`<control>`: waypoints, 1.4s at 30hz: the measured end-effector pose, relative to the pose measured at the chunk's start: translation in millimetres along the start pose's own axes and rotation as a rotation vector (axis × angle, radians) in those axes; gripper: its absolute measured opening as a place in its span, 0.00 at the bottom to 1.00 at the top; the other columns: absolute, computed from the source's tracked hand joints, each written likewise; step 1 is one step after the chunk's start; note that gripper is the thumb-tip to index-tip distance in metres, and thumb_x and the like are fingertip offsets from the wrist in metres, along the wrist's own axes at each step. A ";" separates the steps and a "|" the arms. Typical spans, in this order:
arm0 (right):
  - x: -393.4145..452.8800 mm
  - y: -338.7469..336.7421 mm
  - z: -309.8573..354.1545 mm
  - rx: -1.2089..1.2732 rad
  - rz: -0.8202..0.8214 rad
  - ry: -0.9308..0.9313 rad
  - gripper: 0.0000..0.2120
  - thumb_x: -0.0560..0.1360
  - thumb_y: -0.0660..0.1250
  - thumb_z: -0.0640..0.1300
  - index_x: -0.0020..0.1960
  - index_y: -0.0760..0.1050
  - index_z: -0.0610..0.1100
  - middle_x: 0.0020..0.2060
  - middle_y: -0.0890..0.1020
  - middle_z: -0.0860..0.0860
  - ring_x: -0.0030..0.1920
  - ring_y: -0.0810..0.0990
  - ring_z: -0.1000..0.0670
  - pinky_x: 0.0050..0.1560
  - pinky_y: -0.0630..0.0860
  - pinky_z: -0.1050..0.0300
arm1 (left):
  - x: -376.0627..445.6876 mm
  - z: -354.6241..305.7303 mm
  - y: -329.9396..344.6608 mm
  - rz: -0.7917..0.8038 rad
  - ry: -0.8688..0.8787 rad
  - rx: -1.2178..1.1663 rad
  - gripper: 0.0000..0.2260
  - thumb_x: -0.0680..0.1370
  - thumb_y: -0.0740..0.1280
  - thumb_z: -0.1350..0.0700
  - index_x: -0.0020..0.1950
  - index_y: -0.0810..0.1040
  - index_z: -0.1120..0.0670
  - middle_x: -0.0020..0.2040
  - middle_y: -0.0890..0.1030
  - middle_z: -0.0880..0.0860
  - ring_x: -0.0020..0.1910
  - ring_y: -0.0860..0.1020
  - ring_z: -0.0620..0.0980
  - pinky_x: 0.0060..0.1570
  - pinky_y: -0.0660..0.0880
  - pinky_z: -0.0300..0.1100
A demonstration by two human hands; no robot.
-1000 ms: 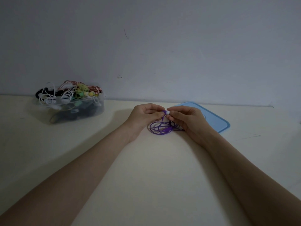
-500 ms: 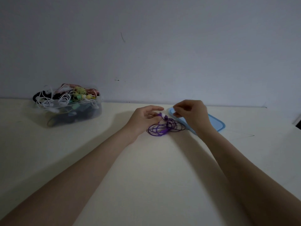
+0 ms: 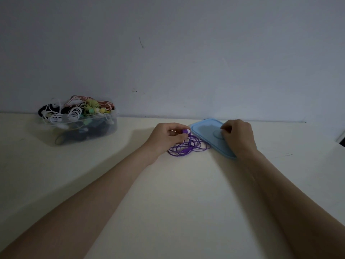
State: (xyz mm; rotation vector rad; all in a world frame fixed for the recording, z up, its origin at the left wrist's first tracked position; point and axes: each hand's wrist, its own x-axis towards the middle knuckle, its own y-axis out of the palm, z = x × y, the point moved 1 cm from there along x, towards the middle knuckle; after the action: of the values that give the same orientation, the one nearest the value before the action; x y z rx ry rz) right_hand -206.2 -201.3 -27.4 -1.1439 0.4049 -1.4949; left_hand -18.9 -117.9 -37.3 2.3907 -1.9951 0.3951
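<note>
The left hand point(image 3: 168, 137) is seen near the far edge of the tabletop point(image 3: 168, 193), about midway along it. Its fingers are curled and a purple plastic earbud point(image 3: 186, 131) with a pale tip is pinched between thumb and fingertips, the tip pointing right. From the earbud a thin purple cable point(image 3: 188, 148) is led down to a loose coil that lies on the tabletop just below and to the right of the hand, touching it on the near side.

The right hand point(image 3: 237, 137) is held well apart from the left, further toward the right edge. Its fingers are curled with the tips drawn together above a flat light-blue plastic lid with rounded corners point(image 3: 203, 130). Whether anything is pinched in them, or whether the lid is touched, cannot be told. The lid lies flat close to the far edge, its left rim just beside the earbud and the cable coil, its near corner hidden by the right wrist.

Toward the far left corner a clear plastic tub point(image 3: 93, 128) is set, heaped with tangled earphones in white, red-striped, green and black, close to a plain pale wall point(image 3: 186, 62).
</note>
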 end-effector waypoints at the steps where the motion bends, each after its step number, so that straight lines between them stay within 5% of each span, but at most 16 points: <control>1: 0.0 0.3 2.7 0.027 -0.018 -0.013 0.09 0.75 0.63 0.36 0.51 0.80 0.37 0.49 0.81 0.40 0.52 0.77 0.41 0.47 0.68 0.56 | 0.5 0.6 -0.2 -0.019 0.007 0.002 0.09 0.73 0.69 0.67 0.51 0.80 0.57 0.39 0.80 0.51 0.32 0.78 0.37 0.38 0.75 0.28; 9: -12.7 17.6 39.4 0.208 0.061 -0.169 0.07 0.75 0.66 0.38 0.50 0.81 0.39 0.49 0.82 0.44 0.49 0.80 0.46 0.47 0.69 0.62 | 4.3 7.2 -4.0 -0.200 0.050 0.124 0.12 0.67 0.75 0.63 0.37 0.75 0.50 0.39 0.78 0.51 0.38 0.76 0.48 0.42 0.74 0.43; 13: -19.0 28.3 50.5 0.149 0.119 -0.243 0.08 0.75 0.65 0.38 0.50 0.81 0.40 0.50 0.81 0.42 0.52 0.76 0.43 0.46 0.66 0.60 | 6.8 8.6 -10.9 -0.294 0.062 0.231 0.15 0.67 0.75 0.62 0.35 0.69 0.50 0.43 0.76 0.50 0.39 0.75 0.46 0.39 0.71 0.39; 20: -25.4 28.5 50.9 0.139 0.169 -0.355 0.09 0.76 0.64 0.36 0.52 0.81 0.40 0.52 0.82 0.46 0.56 0.74 0.45 0.47 0.59 0.68 | 5.0 6.8 -10.9 -0.240 0.049 0.222 0.15 0.67 0.75 0.64 0.35 0.70 0.52 0.36 0.76 0.48 0.28 0.74 0.36 0.28 0.68 0.29; 31: -24.9 24.6 45.3 0.380 0.157 -0.257 0.07 0.75 0.64 0.36 0.48 0.81 0.40 0.42 0.82 0.50 0.43 0.79 0.53 0.40 0.68 0.77 | 3.6 6.8 -16.2 -0.175 0.022 0.220 0.09 0.73 0.69 0.67 0.50 0.81 0.56 0.47 0.81 0.54 0.44 0.79 0.49 0.53 0.75 0.41; 36: -20.4 22.1 44.9 0.385 0.183 -0.208 0.08 0.76 0.63 0.36 0.49 0.81 0.40 0.39 0.79 0.53 0.40 0.75 0.57 0.38 0.67 0.78 | 2.5 8.3 -12.7 -0.197 0.030 0.389 0.10 0.75 0.66 0.65 0.53 0.81 0.58 0.48 0.82 0.53 0.44 0.78 0.46 0.45 0.72 0.29; 42: -16.9 26.7 41.6 0.388 0.203 -0.196 0.07 0.76 0.63 0.37 0.48 0.81 0.41 0.41 0.81 0.51 0.42 0.76 0.54 0.38 0.67 0.78 | 0.3 3.2 -8.8 -0.249 0.159 0.624 0.12 0.75 0.64 0.65 0.56 0.79 0.57 0.55 0.76 0.55 0.55 0.75 0.50 0.47 0.66 0.30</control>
State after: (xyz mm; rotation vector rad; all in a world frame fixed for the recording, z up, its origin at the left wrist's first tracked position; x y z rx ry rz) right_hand -159.4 -179.8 -36.0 -0.8994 0.0851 -1.2051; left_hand -9.8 -117.0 -38.9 2.7671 -1.6457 1.3121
